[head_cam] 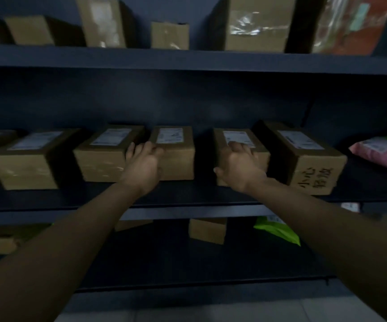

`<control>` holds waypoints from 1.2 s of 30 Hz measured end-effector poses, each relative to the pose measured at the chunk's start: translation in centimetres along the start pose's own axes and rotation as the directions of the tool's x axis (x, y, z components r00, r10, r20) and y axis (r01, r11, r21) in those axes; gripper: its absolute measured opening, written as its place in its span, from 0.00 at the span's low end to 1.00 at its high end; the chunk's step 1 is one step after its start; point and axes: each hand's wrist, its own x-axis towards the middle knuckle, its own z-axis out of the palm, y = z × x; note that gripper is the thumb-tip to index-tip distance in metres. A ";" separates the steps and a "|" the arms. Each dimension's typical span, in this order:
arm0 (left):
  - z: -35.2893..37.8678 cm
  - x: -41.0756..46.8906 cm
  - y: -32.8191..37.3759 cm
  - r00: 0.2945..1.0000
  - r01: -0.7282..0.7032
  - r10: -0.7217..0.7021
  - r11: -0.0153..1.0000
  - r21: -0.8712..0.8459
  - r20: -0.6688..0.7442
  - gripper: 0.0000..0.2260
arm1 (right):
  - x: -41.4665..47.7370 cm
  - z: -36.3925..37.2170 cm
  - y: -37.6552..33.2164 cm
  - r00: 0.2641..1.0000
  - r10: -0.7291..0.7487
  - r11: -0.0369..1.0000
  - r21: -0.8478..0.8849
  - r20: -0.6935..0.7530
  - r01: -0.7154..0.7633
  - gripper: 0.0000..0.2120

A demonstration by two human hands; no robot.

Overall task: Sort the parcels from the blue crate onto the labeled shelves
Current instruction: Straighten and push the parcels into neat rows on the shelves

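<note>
Both my arms reach to the middle shelf (187,211) of a dark blue rack. My left hand (142,162) grips the left front corner of a brown cardboard box (177,156) with a white label on top. My right hand (239,165) lies over the front top edge of another labelled brown box (234,135), with fingers on its top and thumb down its front face. Both boxes stand on the shelf, with a dark gap between them. The blue crate is out of view.
More labelled brown boxes line the same shelf: one (101,154) touching my left hand's box, one (27,159) further left, one with handwriting (313,163) at the right. A pink bag (383,154) lies far right. Upper shelf holds several boxes; lower shelf holds a green bag (278,230).
</note>
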 end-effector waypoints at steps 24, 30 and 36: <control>-4.5 -6.1 -29.2 0.876 0.358 -0.334 0.934 -0.005 0.347 0.32 | 6.1 2.8 -25.7 0.993 -0.089 0.995 -0.044 0.074 0.092 0.31; -4.7 -7.4 -31.8 0.913 0.382 -0.397 0.913 0.146 0.098 0.25 | 6.5 3.4 -27.8 0.993 -0.082 0.994 -0.071 0.085 0.088 0.32; -5.6 -9.9 -36.4 0.806 0.577 -0.589 0.803 0.148 0.053 0.25 | 7.0 5.0 -30.8 0.987 -0.132 0.987 -0.078 0.095 0.139 0.31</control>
